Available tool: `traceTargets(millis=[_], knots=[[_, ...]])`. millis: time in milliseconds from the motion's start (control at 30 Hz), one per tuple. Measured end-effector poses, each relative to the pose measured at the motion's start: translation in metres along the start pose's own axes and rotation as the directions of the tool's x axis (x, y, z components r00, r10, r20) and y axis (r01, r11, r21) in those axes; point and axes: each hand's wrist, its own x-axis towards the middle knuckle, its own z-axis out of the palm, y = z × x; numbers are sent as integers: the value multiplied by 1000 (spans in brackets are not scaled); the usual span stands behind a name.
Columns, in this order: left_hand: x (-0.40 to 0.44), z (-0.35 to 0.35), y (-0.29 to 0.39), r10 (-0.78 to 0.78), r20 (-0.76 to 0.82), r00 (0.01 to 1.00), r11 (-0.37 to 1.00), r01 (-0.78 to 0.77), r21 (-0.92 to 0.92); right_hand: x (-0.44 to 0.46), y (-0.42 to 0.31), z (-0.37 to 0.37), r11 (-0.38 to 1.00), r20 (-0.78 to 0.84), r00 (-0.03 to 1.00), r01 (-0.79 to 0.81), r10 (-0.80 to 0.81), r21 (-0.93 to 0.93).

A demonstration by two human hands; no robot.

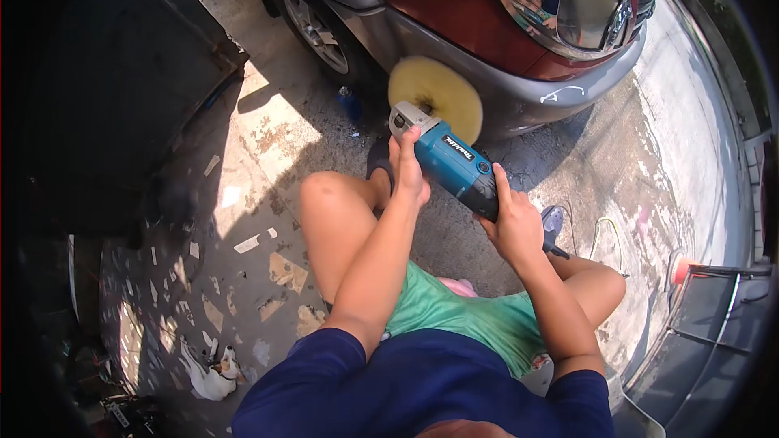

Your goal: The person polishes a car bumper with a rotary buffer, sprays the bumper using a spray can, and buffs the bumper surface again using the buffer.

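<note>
Both hands grip a blue Makita polisher [451, 159] with a silver-grey head and a black rear handle. My left hand [410, 166] is closed around the front of its body, just behind the head. Toward the back, my right hand [517, 215] is wrapped around the black handle. A round yellow polishing pad [445, 91] on the head faces the grey lower bumper [519, 97] of a red car [446, 0]. The pad appears to touch the bumper beside the front wheel, though its contact face is hidden.
The car's front wheel [312, 28] stands at upper left, with a small blue container [349, 103] near it. A large dark object [122, 97] fills the left side. What looks like a white dog [213, 375] lies at lower left. A pale cord [602, 231] curves at right.
</note>
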Motion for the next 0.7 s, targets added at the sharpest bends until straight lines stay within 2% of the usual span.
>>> traceTargets(millis=[133, 300, 367, 600, 700], knots=[[32, -30, -35, -158, 34, 987, 984, 160, -74, 4, 16, 20, 996, 43, 999, 9, -5, -83], [44, -37, -63, -212, -181, 960, 977, 205, -58, 14, 46, 48, 995, 119, 993, 26, -14, -98], [47, -36, -63, -236, -265, 935, 970, 242, -12, 22, 51, 60, 996, 187, 981, -30, 45, -83], [67, -43, -75, -219, -423, 880, 945, 299, 134, 40, 74, 106, 988, 344, 927, -152, 149, -17], [85, -54, -92, -189, -469, 863, 936, 302, 179, 41, 83, 121, 987, 327, 936, -153, 131, 43]])
